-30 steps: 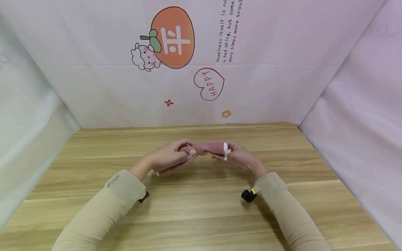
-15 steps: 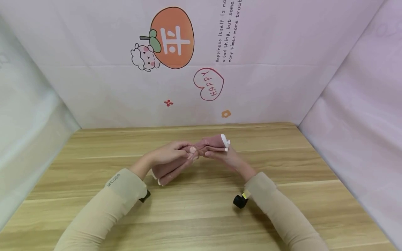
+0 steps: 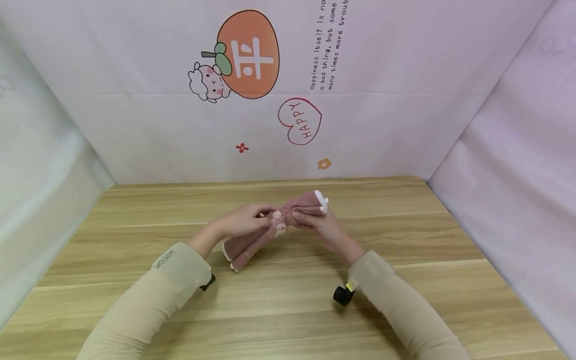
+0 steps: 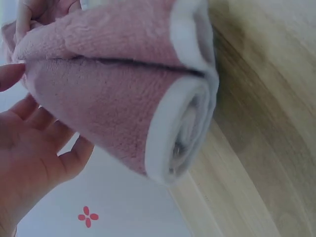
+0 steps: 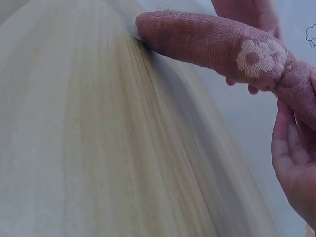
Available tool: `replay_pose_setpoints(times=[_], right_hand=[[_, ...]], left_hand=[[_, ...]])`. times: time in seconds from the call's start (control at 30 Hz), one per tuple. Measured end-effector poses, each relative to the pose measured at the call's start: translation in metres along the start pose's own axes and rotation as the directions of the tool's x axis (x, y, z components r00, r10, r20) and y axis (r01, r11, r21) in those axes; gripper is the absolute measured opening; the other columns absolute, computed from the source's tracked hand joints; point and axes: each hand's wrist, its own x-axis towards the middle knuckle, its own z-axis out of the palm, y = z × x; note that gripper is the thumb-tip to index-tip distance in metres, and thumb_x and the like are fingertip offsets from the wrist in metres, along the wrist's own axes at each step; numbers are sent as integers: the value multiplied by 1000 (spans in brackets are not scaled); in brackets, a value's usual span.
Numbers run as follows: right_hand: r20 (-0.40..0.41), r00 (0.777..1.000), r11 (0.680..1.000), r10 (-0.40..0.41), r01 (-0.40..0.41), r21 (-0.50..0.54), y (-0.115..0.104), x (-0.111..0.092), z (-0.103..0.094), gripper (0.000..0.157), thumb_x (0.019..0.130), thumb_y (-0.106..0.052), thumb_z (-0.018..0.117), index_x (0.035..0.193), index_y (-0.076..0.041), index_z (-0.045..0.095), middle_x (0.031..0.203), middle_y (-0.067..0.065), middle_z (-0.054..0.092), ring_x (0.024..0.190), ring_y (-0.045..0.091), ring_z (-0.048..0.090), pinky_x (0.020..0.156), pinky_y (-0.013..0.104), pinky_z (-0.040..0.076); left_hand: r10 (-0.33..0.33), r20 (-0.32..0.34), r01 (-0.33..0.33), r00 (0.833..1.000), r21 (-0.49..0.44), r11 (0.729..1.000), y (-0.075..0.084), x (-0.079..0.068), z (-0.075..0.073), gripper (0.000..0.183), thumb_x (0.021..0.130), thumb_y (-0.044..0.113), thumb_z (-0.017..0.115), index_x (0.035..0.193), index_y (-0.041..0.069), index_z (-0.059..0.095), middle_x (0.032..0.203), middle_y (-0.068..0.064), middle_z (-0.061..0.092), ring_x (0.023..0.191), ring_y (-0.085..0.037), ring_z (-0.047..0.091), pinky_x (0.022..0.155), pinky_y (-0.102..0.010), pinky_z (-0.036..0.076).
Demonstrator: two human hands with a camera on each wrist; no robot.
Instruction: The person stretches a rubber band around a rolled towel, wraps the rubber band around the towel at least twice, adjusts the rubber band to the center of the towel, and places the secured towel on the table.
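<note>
A pink towel (image 3: 247, 245) with white edges is rolled from two sides, the twin rolls showing in the left wrist view. Its middle is cinched narrow, and both ends flare like a bow. My left hand (image 3: 243, 220) holds it just left of the cinch, thumb on the near side. My right hand (image 3: 326, 230) grips it right of the cinch, thumb on top and fingers underneath. In the right wrist view a pale flower pattern (image 5: 260, 58) lies beside a thin brownish line (image 5: 288, 71) at the narrow part; what that line is, I cannot tell.
The towel is above a wooden table (image 3: 270, 310). White cloth walls (image 3: 382, 125) with printed pictures and lettering stand at the back and both sides. A black wrist camera (image 3: 343, 296) hangs under the right sleeve.
My right hand has come left, closer to the towel's middle. The towel has turned, its right end shifting away from me and its left end towards me; its folds have spread.
</note>
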Motion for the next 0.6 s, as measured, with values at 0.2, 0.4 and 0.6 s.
replay_pose_setpoints(times=[0.2,0.4,0.6], right_hand=[[-22,999,999,37,-36,30,2,-1,1,21,98,3,63,116,-4,69,102,5,75,90,17,72,81,32,59],[-50,992,990,114,-109,91,2,-4,-1,18,99,0,60,108,-11,71,95,4,76,86,17,74,84,35,59],[-57,984,982,167,-161,100,2,-5,-2,14,99,-4,59,104,-10,72,90,4,76,84,16,74,82,33,59]], left_hand=[[-35,-71,42,997,97,994,6,1,6,54,96,31,72,144,12,56,127,-6,63,113,-21,60,97,-40,50],[80,-115,-53,990,227,972,10,4,13,54,95,13,75,145,12,56,133,-7,64,117,-20,59,101,-41,48],[176,-117,-140,977,268,953,11,4,13,45,95,2,73,138,11,63,131,-7,65,118,-22,61,102,-42,49]])
